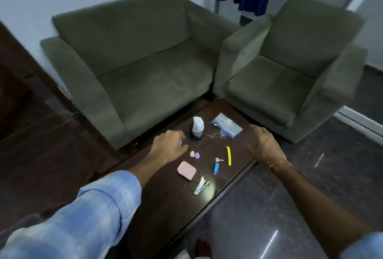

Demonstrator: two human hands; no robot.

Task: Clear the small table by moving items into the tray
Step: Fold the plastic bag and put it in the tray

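Head view shows your small items scattered on the dark glossy worktop (165, 207): a pink rounded case (186, 170), a thin yellow strip (228, 155), a blue clip (216, 168), and farther off a crinkly clear bag (227, 125). All look light; the smooth case may slip, so pinch its edges. No tray is visible. Your left hand (169, 148) curls loosely around something small and grey; your right hand (264, 142) hovers, fingers relaxed, empty.
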